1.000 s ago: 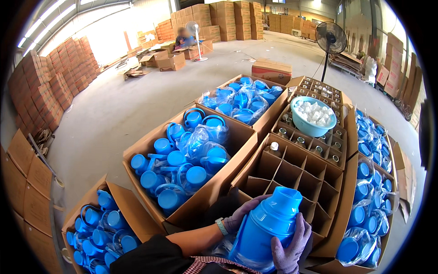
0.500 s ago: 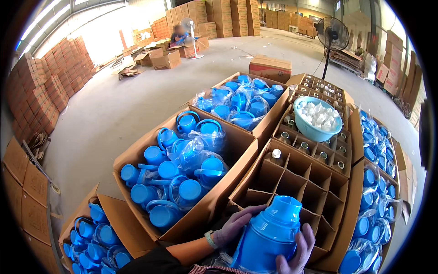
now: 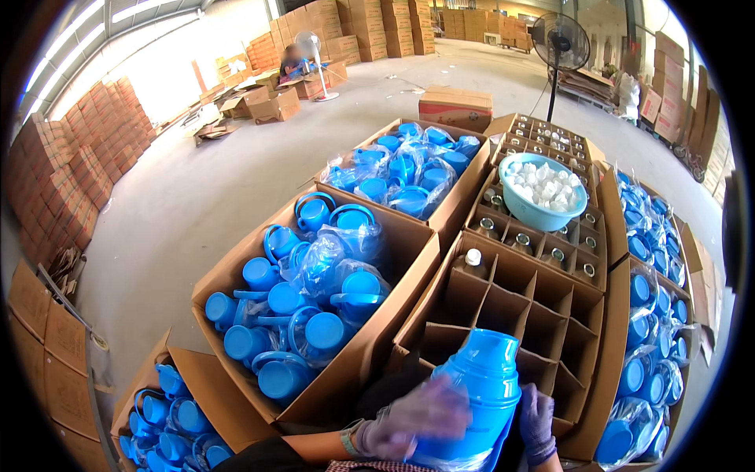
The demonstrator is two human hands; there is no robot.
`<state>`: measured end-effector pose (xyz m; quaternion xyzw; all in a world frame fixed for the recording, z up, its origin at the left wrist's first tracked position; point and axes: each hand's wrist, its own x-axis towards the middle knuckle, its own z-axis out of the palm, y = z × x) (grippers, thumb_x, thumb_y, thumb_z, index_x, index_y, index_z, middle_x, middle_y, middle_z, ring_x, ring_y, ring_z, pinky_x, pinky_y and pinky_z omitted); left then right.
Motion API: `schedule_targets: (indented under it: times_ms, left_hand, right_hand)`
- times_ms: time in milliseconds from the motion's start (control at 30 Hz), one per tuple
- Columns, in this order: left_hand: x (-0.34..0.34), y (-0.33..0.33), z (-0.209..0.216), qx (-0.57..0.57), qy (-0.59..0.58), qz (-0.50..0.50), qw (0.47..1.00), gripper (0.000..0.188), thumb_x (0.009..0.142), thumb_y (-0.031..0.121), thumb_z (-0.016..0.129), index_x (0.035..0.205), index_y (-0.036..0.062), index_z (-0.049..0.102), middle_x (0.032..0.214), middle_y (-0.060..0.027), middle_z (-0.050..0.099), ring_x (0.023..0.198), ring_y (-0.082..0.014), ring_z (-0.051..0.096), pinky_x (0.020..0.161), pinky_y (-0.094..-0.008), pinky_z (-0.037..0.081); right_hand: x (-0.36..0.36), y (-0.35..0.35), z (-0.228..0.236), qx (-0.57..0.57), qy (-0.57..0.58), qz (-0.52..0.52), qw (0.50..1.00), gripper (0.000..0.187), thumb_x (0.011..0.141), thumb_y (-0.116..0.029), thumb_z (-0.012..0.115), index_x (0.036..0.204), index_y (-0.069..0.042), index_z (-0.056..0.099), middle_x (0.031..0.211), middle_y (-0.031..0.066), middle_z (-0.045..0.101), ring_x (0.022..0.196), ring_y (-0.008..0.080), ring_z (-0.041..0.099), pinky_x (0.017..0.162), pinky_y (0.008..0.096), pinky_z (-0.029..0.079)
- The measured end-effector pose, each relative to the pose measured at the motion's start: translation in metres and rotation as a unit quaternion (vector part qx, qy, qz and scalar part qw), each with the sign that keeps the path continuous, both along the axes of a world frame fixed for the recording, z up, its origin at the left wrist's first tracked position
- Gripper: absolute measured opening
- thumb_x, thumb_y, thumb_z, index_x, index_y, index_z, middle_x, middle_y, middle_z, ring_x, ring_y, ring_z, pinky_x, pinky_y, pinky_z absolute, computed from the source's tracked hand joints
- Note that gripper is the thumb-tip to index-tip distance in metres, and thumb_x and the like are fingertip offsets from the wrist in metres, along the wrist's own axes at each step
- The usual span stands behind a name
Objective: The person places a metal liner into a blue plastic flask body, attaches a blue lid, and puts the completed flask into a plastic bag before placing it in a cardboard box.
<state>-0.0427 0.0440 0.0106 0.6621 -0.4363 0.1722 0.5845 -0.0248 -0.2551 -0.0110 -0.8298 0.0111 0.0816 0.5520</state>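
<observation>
A blue plastic thermos shell [image 3: 477,385] with a stepped, narrowing neck stands upright close to me at the lower middle, leaning slightly. Clear plastic film shows around its base. My left hand [image 3: 421,417], in a purple glove, is at the shell's left side; motion smears its fingers. At the right of the shell, my right hand [image 3: 538,425], also gloved, has its fingers curled in. Whatever those fingers may hold is hidden. Just beyond the shell is a cardboard box with dividers [image 3: 503,303], where a bottle-like glass liner with a white stopper [image 3: 472,263] sits in a far-left compartment.
Left of the divided box, an open carton [image 3: 417,271] holds several blue shells and lids. Farther off, a light-blue basin [image 3: 543,214] of white stoppers rests on boxed glass liners. More blue parts fill cartons at the right [image 3: 641,377] and lower left [image 3: 177,429]. A black fan [image 3: 560,43] stands beyond.
My left hand has shifted down along the shell and blurs. My right hand has gone from spread fingers on the shell to curled fingers beside it. The view has shifted slightly.
</observation>
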Motion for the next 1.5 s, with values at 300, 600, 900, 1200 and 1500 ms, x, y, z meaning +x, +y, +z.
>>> schedule_targets:
  times_ms: [300,600,900,1200,1500]
  left_hand:
    - [0.009,-0.010,-0.003,0.075,-0.073,-0.043,0.994,0.094,0.096,0.077,0.042,0.143,-0.0028,0.056,0.151,-0.0231,0.051,0.148,-0.0373,0.041,0.124,-0.0583,0.018]
    - [0.005,-0.007,-0.032,-0.120,0.381,0.025,0.916,0.099,0.099,0.069,0.045,0.160,-0.0056,0.023,0.159,-0.0198,0.038,0.147,-0.0294,0.039,0.122,-0.0416,0.029]
    - [0.009,-0.018,-0.043,-0.149,0.363,-0.006,0.920,0.082,0.105,0.058,0.046,0.159,-0.0026,0.030,0.156,-0.0160,0.040,0.145,-0.0258,0.039,0.121,-0.0383,0.028]
    - [0.007,-0.025,-0.044,-0.147,0.350,0.047,0.924,0.075,0.106,0.053,0.046,0.157,-0.0019,0.035,0.153,-0.0177,0.044,0.143,-0.0279,0.043,0.119,-0.0391,0.030]
    - [0.036,0.006,-0.043,0.058,0.334,0.118,0.934,0.071,0.108,0.053,0.041,0.152,-0.0035,0.042,0.149,-0.0213,0.052,0.138,-0.0304,0.050,0.115,-0.0408,0.038]
  right_hand:
    - [0.003,-0.014,0.018,0.024,-0.057,0.007,0.998,0.060,0.105,-0.044,0.044,0.130,0.007,0.065,0.131,0.0268,0.066,0.125,0.0391,0.063,0.111,0.0440,0.045]
    - [-0.006,0.027,0.034,-0.069,-0.251,0.195,0.946,0.094,0.093,-0.059,0.064,0.157,0.002,0.034,0.160,0.0297,0.035,0.151,0.0471,0.029,0.125,0.0504,0.018]
    - [-0.039,0.038,0.058,0.050,-0.358,-0.108,0.926,0.092,0.093,-0.063,0.059,0.157,-0.001,0.035,0.161,0.0207,0.038,0.152,0.0385,0.032,0.124,0.0598,0.020]
    - [-0.023,0.053,0.059,-0.168,-0.346,0.108,0.917,0.075,0.094,-0.041,0.062,0.153,0.001,0.041,0.160,0.0228,0.040,0.149,0.0403,0.037,0.121,0.0557,0.030]
    - [-0.032,0.050,0.045,-0.134,-0.416,0.119,0.892,0.082,0.096,-0.056,0.055,0.150,0.005,0.045,0.160,0.0293,0.037,0.151,0.0467,0.031,0.123,0.0617,0.018]
